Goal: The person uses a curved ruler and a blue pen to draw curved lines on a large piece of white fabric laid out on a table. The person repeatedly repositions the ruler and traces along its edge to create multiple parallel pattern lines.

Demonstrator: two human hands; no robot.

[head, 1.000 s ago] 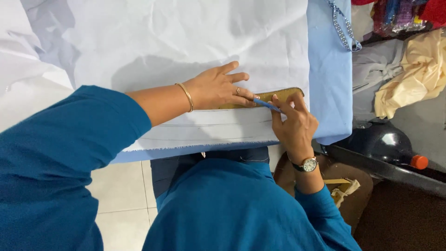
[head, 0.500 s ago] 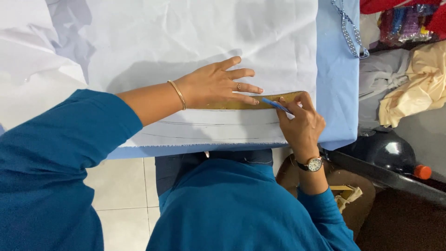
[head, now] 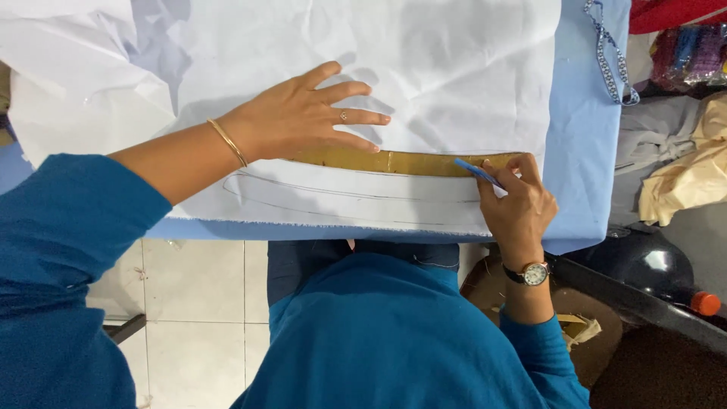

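We press our left hand (head: 303, 117) flat on the curved brown ruler (head: 401, 161), which lies on the white fabric (head: 424, 68). Our right hand (head: 519, 204) pinches a blue chalk pencil (head: 477, 173) at its end. Two curves lie drawn below; this line looks nearly traced.

gold curved ruler (head: 401, 161) flat, blue chalk (head: 477, 173) angled

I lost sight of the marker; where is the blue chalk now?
In the head view, the blue chalk is right of centre, in the right hand, its tip at the right end of the brown pattern strip on the white cloth.
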